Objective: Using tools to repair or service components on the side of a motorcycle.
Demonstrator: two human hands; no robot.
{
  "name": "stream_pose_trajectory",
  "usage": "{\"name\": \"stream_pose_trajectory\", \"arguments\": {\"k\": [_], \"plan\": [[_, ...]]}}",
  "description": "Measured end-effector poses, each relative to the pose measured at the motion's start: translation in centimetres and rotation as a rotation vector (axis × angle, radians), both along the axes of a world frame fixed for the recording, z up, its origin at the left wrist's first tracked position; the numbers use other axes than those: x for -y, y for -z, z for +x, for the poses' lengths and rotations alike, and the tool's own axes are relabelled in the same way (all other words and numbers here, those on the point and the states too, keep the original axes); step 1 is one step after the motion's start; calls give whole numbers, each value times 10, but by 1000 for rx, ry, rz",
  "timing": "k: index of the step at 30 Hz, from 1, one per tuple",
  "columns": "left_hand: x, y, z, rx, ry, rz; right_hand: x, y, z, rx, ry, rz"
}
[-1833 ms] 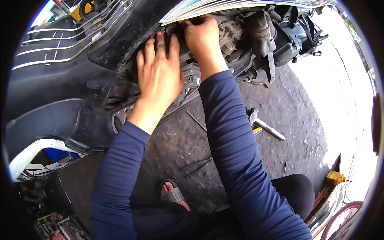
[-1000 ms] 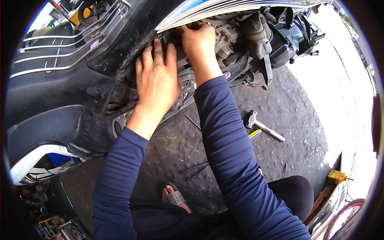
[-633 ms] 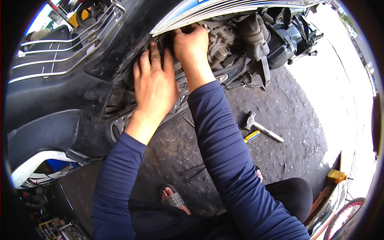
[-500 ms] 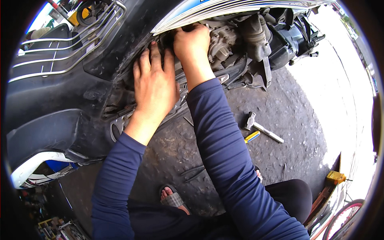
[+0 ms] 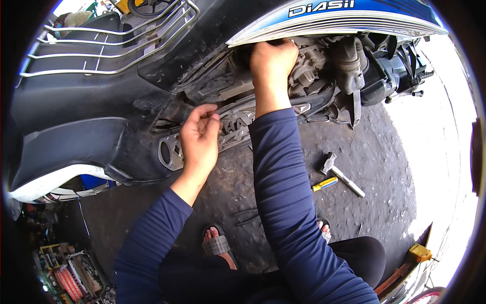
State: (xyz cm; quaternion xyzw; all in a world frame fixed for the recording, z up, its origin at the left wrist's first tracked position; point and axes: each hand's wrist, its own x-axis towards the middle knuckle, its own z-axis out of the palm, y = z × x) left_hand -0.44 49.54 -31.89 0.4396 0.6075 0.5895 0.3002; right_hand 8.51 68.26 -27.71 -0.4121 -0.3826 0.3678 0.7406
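Note:
A dark scooter with its side opened lies across the top of the view. My right hand (image 5: 273,63) reaches under the edge of the white and blue side panel (image 5: 324,23), beside the grey engine parts (image 5: 308,66). Its fingers are bent closed; the tips and whatever they hold are hidden. My left hand (image 5: 199,142) hovers over the metal side plate (image 5: 235,126) along the scooter's lower edge. Its fingers are loosely curled, with the thumb apart from them and nothing held.
A hammer (image 5: 344,175) and a yellow-handled tool (image 5: 325,184) lie on the dark ground (image 5: 385,202) right of my right arm. A wire rack (image 5: 116,68) stands at upper left. Parts clutter (image 5: 71,278) fills the lower left. A yellow object (image 5: 420,252) sits at lower right.
My left hand has drawn back from the scooter's opening toward me, its fingers now curled. My right hand stays under the panel edge. The whole view has shifted, with the scooter lower and further right.

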Motion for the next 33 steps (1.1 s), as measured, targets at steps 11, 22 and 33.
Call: {"name": "stream_pose_trajectory", "arguments": {"k": [11, 22, 33], "plan": [[-39, -20, -23, 1093, -91, 172, 11, -3, 12, -171, -338, -219], [-74, -31, 5, 975, -318, 114, -8, 10, 10, -61, -196, -156], [-68, -27, 14, 1005, -261, 210, -8, 17, 4, 13, -32, -28]]}}
